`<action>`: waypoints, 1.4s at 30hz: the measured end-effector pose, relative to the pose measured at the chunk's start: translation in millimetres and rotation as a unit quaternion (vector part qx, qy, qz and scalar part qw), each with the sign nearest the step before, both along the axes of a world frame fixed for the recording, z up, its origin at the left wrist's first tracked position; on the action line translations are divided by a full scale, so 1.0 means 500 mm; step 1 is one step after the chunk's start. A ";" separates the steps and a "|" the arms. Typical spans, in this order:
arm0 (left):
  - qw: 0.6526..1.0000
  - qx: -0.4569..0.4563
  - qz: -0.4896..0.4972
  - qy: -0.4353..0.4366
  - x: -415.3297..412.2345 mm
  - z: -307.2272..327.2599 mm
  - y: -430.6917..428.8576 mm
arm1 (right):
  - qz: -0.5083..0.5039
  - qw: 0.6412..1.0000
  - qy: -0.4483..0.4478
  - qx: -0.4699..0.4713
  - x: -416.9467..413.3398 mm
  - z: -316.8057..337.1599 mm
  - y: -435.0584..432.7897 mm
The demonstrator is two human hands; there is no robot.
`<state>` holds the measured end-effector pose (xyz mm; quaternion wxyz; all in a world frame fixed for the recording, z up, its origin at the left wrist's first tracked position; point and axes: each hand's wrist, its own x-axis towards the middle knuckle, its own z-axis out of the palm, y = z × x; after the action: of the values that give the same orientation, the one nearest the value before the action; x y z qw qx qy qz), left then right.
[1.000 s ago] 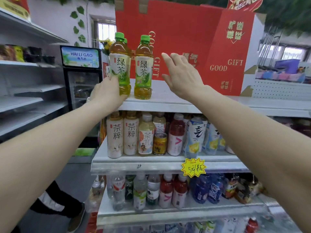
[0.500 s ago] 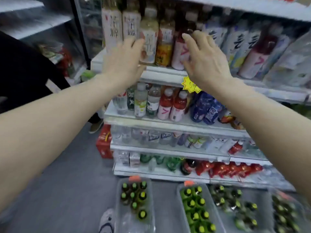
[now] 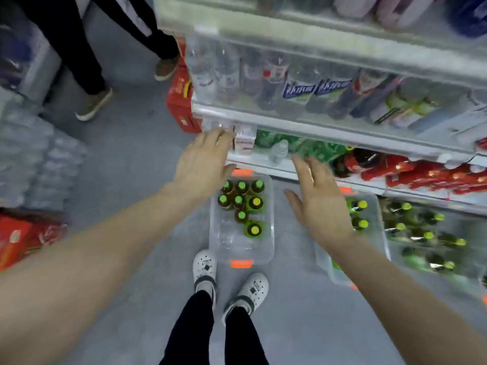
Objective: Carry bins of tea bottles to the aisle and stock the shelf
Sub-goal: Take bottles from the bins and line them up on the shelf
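Hands (image 3: 203, 164) spread empty, bin (image 3: 241, 248) of tea bottles (image 3: 241, 200) below them

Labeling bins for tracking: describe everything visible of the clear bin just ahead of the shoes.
The clear bin is see-through plastic, rectangular with rounded corners, an orange latch at each short end. It sits flat on the grey floor by the shelf foot. Eight upright green-capped bottles fill its far half; the near half is bare.

light: bright, even | blur: heavy motion smear | edges: wide-angle bowing
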<state>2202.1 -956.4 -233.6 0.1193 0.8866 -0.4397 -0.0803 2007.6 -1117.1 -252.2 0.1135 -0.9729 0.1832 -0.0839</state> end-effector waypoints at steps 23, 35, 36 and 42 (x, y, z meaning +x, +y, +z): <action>0.974 0.201 -0.100 0.038 -0.113 -0.974 0.214 | -0.060 0.939 0.279 0.189 0.097 -0.956 0.169; 0.975 0.094 -0.034 0.198 -0.088 -0.909 0.174 | -0.096 0.935 0.092 0.328 0.110 -0.811 0.129; 0.967 0.085 -0.022 0.239 -0.081 -0.898 0.170 | -0.096 0.926 0.095 0.354 0.115 -0.785 0.128; 0.913 0.029 0.055 0.403 -0.075 -0.834 0.149 | -0.117 0.859 0.095 0.489 0.157 -0.707 0.128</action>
<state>2164.5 -881.9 -650.4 0.2647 0.8051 -0.3022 -0.4363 2086.0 -1053.0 -605.6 0.5460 -0.7669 0.3230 0.0970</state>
